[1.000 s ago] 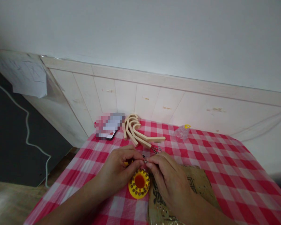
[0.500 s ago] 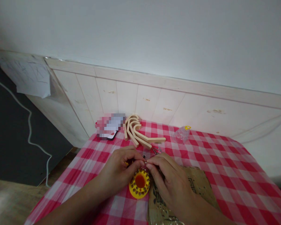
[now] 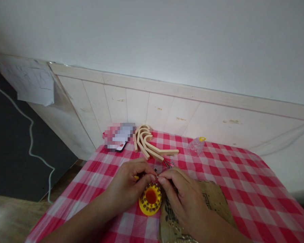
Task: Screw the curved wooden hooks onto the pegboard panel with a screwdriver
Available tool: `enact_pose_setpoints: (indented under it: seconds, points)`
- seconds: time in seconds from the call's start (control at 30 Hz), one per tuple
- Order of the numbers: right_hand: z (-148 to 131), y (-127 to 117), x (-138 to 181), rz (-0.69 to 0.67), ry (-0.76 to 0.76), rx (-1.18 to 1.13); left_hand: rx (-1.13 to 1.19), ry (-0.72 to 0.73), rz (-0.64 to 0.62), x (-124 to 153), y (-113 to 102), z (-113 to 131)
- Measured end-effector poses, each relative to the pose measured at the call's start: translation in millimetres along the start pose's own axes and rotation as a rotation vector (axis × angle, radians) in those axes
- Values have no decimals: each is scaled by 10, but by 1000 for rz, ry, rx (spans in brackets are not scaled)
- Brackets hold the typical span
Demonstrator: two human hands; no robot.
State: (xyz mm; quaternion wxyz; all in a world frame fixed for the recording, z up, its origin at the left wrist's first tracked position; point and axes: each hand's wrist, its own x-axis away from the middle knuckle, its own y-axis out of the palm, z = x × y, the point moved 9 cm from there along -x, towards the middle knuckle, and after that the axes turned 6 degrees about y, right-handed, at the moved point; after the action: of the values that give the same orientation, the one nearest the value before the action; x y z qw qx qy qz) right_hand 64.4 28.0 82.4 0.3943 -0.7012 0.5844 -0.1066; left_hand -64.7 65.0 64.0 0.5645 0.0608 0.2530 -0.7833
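A yellow ring-shaped disc (image 3: 150,201) with a red centre and small studs round its rim lies on the red-and-white checked tablecloth (image 3: 233,182). My left hand (image 3: 130,184) and my right hand (image 3: 184,195) meet just above its far edge. Both pinch a tiny metal piece (image 3: 157,176) between thumb and fingertips. The fingers of each hand are closed. A yellow bit shows under my left palm.
Several curved pale wooden pieces (image 3: 149,144) lie at the table's far side, with small metal clips (image 3: 168,163) beside them. A phone (image 3: 119,146) lies far left, a clear plastic bag (image 3: 196,144) far right. A brown printed sheet (image 3: 212,202) lies under my right wrist. A white panelled wall stands behind.
The view has shifted slightly. My hands stay pinched together over the yellow disc with only small finger movements.
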Motion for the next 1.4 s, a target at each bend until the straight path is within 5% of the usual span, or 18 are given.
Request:
enact_pose_setpoints:
  seconds: [0.3, 1.07, 1.4]
  points:
    - [88, -76, -23, 91, 45, -46, 2, 4, 80, -31, -149, -12]
    - [-99, -92, 46, 148, -172, 11, 147, -103, -25, -10, 12, -129]
    - [-127, -135, 65, 198, -165, 40, 135, -62, 65, -14, -51, -39]
